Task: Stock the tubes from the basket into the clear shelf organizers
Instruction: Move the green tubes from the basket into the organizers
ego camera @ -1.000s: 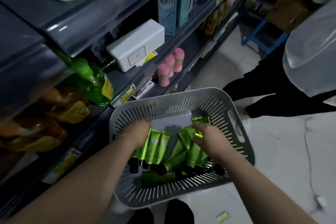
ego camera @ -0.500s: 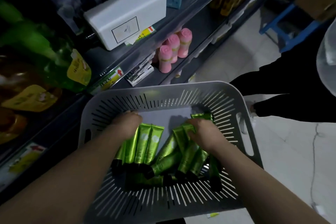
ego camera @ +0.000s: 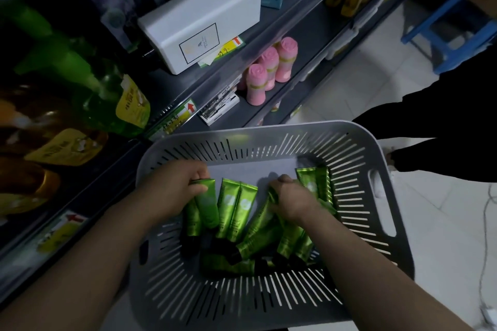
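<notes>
Head view, looking down into a grey basket [ego camera: 271, 133] beside a shop shelf [ego camera: 269, 43]. Both hands are seen inside the basket, among green tubes [ego camera: 258, 244] with dark caps.

The left hand [ego camera: 174, 191] is curled round the crimped end of one tube [ego camera: 208, 205], which is pinched between thumb and fingers. The right hand [ego camera: 293, 200] is closed over a bunch of tubes whose caps point back toward its wrist. How many are gripped cannot be told, since the fingertips are hidden under the knuckles.

Between the two hands a pair [ego camera: 236, 207] is laid flat, side by side, and is touched by neither hand. Just beyond the right knuckles, two more are propped toward the far wall. Others are heaped below both wrists, toward the near wall.

Progress is judged to be early. The basket is well filled, and none of the green tubes is seen on the shelf. No clear organizer can be made out in this view. The step in hand is judged to be the gathering of a handful. What is left is the lifting out, the carrying to the organizers, the placing there, and the same again for the heap.

Beyond the left hand, a white box [ego camera: 199, 21] and pink bottles [ego camera: 269, 70] are stocked on the shelf. Beyond the right hand, another person's dark-clad legs [ego camera: 435, 129] are seen.
</notes>
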